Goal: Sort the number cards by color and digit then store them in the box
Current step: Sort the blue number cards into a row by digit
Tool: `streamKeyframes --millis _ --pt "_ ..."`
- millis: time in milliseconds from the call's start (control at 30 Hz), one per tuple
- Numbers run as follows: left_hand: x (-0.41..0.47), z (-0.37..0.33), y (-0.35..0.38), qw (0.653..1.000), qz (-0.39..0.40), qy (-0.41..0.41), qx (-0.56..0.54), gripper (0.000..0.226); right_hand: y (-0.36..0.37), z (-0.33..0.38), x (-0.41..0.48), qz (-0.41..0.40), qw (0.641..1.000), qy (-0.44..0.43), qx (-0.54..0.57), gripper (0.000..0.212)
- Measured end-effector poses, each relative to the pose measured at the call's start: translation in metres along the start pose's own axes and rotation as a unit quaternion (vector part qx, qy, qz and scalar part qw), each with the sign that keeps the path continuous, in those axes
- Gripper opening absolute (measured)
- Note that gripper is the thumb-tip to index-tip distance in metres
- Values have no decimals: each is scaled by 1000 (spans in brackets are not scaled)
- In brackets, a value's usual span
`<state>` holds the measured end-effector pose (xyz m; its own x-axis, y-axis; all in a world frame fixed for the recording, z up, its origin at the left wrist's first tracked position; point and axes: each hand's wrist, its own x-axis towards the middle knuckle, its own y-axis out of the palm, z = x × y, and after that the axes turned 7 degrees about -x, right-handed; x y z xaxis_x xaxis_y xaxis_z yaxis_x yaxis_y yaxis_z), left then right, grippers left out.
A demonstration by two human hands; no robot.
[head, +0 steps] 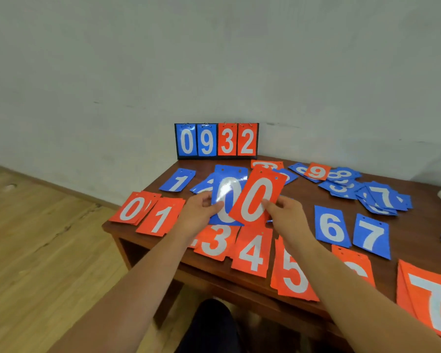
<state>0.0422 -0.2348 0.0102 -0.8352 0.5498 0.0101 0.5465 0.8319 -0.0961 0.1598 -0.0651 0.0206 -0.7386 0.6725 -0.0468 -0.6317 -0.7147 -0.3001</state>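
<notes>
Since only the head camera covers this moment, everything comes from its downward look over a dark brown wooden table (306, 192) strewn with number cards. The right hand (288, 215) pinches an orange-red plastic card printed with a white 0 (256, 197) by its lower right edge, thumb on the face and fingers curled behind. The card is raised above the table, and its long axis leans away from the person with the top tipped to the right. The left hand (201, 212) grips a glossy blue card with a white 0 (225, 200) by its left edge. That card is partly covered by the red one, and at least one more blue card shows behind it. A pile of orange-red 0 cards (131, 208) lies flat at the table's near left corner, just beside an orange-red 1 pile (161, 217). This is probably where the held red card belongs. That pile sits to the left of both hands and is nearer the left hand, so the right hand would have to cross over the left wrist, or pass the card across. Its long axis tilts much like the held card's, so little turning seems needed. A flip scoreboard reading 0 9 3 2 (216, 140) stands against the wall, and no storage box can be made out.
</notes>
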Motion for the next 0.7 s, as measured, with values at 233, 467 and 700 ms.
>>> streamKeyframes --millis 233,467,700 --pt "11 18 -57 995 -83 -49 -34 15 44 10 17 41 999 -1 28 15" --pt "32 42 -99 983 -177 -39 -1 5 90 10 40 39 998 37 -23 19" --pt "46 56 -160 952 -296 -36 -72 7 146 22 53 103 992 66 -10 8"
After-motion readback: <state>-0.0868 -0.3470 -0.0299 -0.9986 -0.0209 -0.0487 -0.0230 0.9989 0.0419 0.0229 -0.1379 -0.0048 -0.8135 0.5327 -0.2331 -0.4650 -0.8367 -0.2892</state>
